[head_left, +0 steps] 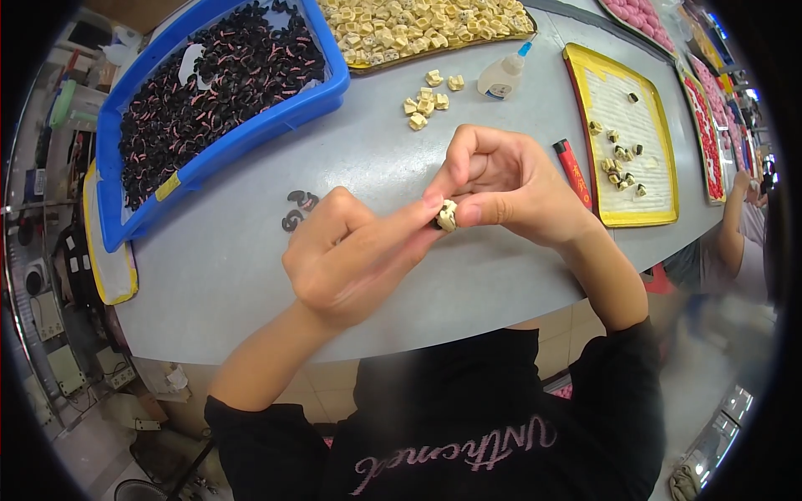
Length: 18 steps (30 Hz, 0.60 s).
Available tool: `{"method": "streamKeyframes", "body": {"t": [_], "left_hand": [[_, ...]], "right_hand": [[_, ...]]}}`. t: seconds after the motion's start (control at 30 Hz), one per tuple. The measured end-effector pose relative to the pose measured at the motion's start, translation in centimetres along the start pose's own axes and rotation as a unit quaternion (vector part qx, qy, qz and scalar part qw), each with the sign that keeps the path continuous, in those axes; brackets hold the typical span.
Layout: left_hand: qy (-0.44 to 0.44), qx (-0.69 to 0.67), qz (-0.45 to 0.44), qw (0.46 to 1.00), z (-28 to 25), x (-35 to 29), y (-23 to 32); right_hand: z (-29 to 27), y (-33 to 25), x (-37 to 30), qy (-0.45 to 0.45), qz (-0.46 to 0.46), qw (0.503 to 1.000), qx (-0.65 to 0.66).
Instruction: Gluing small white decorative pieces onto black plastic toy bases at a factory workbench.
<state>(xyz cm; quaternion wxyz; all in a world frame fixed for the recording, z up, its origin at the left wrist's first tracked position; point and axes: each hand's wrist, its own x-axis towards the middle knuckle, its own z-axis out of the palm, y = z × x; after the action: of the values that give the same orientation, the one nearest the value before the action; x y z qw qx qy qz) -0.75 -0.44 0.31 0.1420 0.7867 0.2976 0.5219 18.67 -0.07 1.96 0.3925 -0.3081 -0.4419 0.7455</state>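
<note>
Between the fingertips of both hands is a small cream and black piece (447,216), held over the grey table. My right hand (510,184) pinches it from the right with thumb and finger. From the left, my left hand (355,250) presses its fingertips against the piece's dark side, which the fingers partly hide. A few loose black curled pieces (294,219) lie just beyond my left hand. Past my right hand sit several loose cream pieces (426,102) and a small squeeze bottle (499,77) with a blue tip.
A blue bin (334,93) of black and pink pieces stands at the far left. Behind is a tray heaped with cream pieces (418,29). On the right, a yellow-rimmed tray (635,222) bears several cream-and-black pieces beside a red and black lighter (573,175). Another person's arm (735,219) shows far right.
</note>
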Motion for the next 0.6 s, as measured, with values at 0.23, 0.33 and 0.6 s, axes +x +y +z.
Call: {"method": "streamKeyframes", "body": {"t": [0.23, 0.33, 0.6], "left_hand": [[0.002, -0.007, 0.041, 0.999, 0.1, -0.1, -0.3], [0.003, -0.005, 0.047, 0.999, 0.0, -0.1, -0.2], [-0.004, -0.003, 0.069, 0.998, -0.2, -0.7, -0.1]], "right_hand": [[0.0, 0.9, 0.2, -0.017, -0.001, 0.993, 0.120], [0.3, 0.9, 0.3, -0.027, 0.008, 0.989, 0.142], [0.1, 1.7, 0.1, -0.091, -0.032, 0.983, 0.158]]}}
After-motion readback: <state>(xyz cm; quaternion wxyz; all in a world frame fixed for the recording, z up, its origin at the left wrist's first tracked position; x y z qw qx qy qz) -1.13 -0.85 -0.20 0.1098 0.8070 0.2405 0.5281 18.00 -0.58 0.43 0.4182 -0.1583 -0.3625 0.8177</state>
